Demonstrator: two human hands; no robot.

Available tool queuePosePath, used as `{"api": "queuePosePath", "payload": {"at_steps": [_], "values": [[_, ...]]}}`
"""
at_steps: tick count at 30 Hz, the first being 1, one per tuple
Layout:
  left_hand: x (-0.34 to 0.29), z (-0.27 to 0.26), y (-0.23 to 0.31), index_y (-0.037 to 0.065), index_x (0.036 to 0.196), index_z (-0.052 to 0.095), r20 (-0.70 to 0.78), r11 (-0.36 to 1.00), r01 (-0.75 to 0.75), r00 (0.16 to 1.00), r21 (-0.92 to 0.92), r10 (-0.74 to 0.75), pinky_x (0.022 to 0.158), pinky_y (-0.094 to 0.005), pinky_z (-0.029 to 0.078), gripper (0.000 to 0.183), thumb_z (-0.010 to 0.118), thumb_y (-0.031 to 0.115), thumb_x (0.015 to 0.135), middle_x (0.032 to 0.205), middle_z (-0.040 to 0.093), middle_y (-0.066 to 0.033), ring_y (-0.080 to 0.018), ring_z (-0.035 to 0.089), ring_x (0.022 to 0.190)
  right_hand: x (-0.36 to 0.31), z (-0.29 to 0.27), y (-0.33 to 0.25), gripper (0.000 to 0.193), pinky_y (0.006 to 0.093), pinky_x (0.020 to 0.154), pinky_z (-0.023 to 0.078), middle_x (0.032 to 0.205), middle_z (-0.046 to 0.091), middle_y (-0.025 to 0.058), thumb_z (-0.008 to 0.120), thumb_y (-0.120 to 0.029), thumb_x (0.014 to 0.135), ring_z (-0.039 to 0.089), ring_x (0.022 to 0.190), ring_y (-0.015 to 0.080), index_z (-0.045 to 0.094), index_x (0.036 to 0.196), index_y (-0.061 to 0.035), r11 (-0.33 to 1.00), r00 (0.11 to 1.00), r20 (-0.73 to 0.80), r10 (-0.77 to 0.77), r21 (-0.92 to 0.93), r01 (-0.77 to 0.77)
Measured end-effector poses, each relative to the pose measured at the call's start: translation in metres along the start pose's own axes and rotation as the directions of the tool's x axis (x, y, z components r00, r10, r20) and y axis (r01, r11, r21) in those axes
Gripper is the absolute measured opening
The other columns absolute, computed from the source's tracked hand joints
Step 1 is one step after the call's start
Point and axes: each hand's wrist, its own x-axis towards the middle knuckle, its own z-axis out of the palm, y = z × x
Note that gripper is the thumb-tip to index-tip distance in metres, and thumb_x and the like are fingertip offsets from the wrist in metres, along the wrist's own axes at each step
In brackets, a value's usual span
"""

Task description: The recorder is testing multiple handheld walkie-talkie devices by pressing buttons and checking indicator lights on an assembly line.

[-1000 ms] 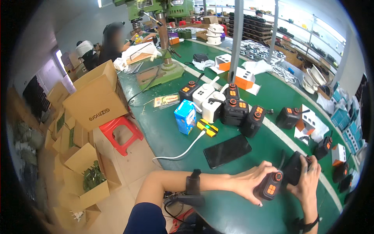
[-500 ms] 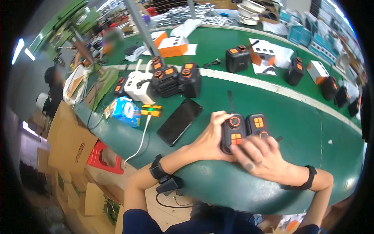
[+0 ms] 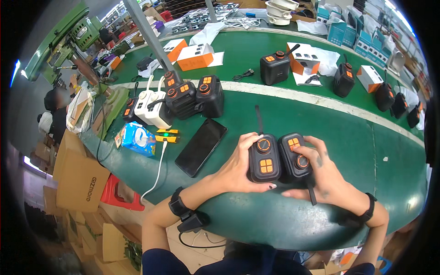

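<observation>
Left hand (image 3: 238,167) gripping left black device (image 3: 264,156); right hand (image 3: 330,178) gripping right black device (image 3: 288,161); brace both, keep lower strap (image 3: 311,192) unpinched.

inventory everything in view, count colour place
held devices: two, black-orange, front centre
other devices: about nine, black-orange, left group and rear right
white devices: two, white, left group
phone: one, black, centre left
gadget: one, yellow-black, left of phone
cable: one, white, below gadget
packet: one, blue, left
boxes: several, orange-white, rear
drill press: one, green, upper left
cartons: several, brown, lower left
stool: one, red, lower left
bench: one, green, centre
person: at least one, dark-clothed, left
wristbands: two, black, worn
left hand: one, bare, on left held device
right hand: one, bare, on right held device
</observation>
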Motion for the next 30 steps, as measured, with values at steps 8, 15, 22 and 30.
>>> {"api": "queuePosePath", "payload": {"at_steps": [8, 15, 22, 30], "values": [[-0.003, -0.005, -0.003, 0.0, 0.136, 0.018, 0.004, 0.999, 0.008, 1.0, -0.053, -0.007, 0.103, -0.0455, 0.033, 0.111, 0.089, 0.03, 0.057, 0.129, 0.03, -0.0276, -0.0409, 0.035, 0.123, 0.023, -0.007, 0.058, 0.064, 0.0396, 0.101, 0.037, 0.134, 0.043, 0.0251, 0.076, -0.005, 0.053, 0.047, 0.123, 0.0375, 0.053, 0.113, -0.007, 0.793, 0.965, 0.195, -0.178, 0.608, 0.024], [-0.004, -0.009, -0.009, 0.0, 0.136, 0.017, 0.022, 0.997, -0.032, 0.999, -0.077, 0.034, 0.103, -0.0468, 0.032, 0.11, 0.088, 0.031, 0.058, 0.129, 0.031, -0.027, -0.0406, 0.036, 0.122, 0.031, 0.011, 0.07, 0.08, 0.0391, 0.106, 0.034, 0.127, 0.051, 0.0218, 0.056, -0.014, 0.035, 0.048, 0.122, 0.0322, 0.052, 0.114, -0.0025, 0.207, 0.934, 0.356, 0.022, 0.912, -0.353], [-0.009, -0.013, -0.014, 0.002, 0.137, 0.015, 0.076, 0.995, -0.001, 0.997, -0.098, 0.009, 0.106, -0.0494, 0.031, 0.114, 0.089, 0.031, 0.056, 0.133, 0.029, -0.0286, -0.0447, 0.031, 0.128, 0.048, 0.044, 0.057, 0.037, 0.0258, 0.09, 0.041, 0.104, 0.056, 0.0091, 0.028, 0.0, 0.078, 0.052, 0.099, 0.0135, 0.048, 0.109, 0.0003, 0.534, 0.911, 0.13, 0.391, 0.775, -0.339], [-0.008, -0.015, -0.032, 0.018, 0.124, 0.031, -0.054, 0.979, -0.146, 0.989, -0.139, 0.139, 0.1, -0.0514, 0.04, 0.095, 0.092, 0.027, 0.052, 0.139, 0.022, -0.0309, -0.0489, 0.039, 0.123, 0.023, 0.059, 0.045, 0.026, 0.0387, 0.099, 0.039, 0.128, 0.043, 0.0214, 0.046, -0.011, 0.089, 0.048, 0.118, 0.0301, 0.046, 0.115, -0.004, 0.828, 0.934, -0.272, 0.23, 0.56, -0.041]]}}
